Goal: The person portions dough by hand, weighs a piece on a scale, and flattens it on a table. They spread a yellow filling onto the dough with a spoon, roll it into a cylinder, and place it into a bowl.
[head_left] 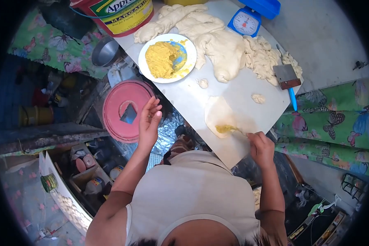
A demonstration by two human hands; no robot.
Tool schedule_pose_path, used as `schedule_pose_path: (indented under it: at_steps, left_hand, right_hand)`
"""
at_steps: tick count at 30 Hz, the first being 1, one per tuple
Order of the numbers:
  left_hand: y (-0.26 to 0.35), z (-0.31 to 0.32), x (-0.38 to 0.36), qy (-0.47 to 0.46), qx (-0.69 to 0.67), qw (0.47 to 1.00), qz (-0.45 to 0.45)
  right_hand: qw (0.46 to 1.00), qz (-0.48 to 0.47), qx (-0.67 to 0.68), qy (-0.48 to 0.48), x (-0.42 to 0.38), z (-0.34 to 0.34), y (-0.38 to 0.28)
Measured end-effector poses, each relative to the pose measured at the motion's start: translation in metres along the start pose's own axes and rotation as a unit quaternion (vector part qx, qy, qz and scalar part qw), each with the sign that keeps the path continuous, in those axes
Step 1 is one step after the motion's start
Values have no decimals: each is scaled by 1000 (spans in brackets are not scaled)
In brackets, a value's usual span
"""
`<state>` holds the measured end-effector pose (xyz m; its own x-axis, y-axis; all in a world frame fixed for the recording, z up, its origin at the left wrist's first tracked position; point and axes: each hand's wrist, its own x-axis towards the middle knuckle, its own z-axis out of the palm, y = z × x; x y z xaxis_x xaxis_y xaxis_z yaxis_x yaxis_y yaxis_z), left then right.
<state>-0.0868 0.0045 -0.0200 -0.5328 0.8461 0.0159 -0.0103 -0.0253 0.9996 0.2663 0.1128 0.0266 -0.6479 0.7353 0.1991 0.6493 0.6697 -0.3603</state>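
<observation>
My right hand point(261, 148) is closed round the thin handle of a spoon point(238, 130). The spoon's far end is covered by yellow filling point(223, 128), which rests over a flattened round of dough point(218, 112) near the table's front corner. Held in the air left of the table, my left hand point(150, 117) is empty, its fingers loosely curled and apart from the thumb. A white plate point(144, 73) carries a mound of yellow filling point(160, 59). Small dough pieces point(258, 98) lie beyond the flat round, and a large mass of dough point(223, 53) spreads behind them.
A red margarine bucket point(125, 18) and a blue scale point(245, 22) stand at the back. A scraper point(286, 75) and a blue-handled tool point(292, 98) lie at the right edge. Below the table's left side is a round red lid point(112, 108), with a metal bowl point(104, 51) behind it.
</observation>
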Motion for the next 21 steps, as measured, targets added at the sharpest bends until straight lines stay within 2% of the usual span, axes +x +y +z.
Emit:
schedule_pose_path:
  at_steps: [2,3,5,6,8,9,11,15,17,21]
  left_hand:
    - [4,5,-6,-5,19,1000,16]
    - [4,7,-8,-7,21,1000,17]
    - [4,11,-11,-4,4,1000,-3]
    - [4,12,-11,-3,3,1000,-1]
    - [3,11,-19,0,26,999,23]
    - [3,11,-21,1,28,999,22]
    - [2,10,-26,10,21,1000,14]
    - [0,7,-38,23,33,999,24]
    - [0,6,-41,40,17,999,3]
    - [5,7,-46,45,31,998,13]
  right_hand:
    - [997,-30,15,67,2,-3,1]
    - [997,-29,16,68,3,-4,3]
    - [1000,1,-27,-11,6,-8,6]
    - [1000,-1,-27,-10,9,-10,8]
    - [994,-22,84,68,8,-12,11]
    - [994,-22,86,66,9,-12,16]
    - [998,-41,-42,-36,11,-12,29]
    - [999,-30,41,5,24,-29,38]
    - [993,-90,39,-64,34,-30,36]
    - [992,-98,24,-76,50,-28,50]
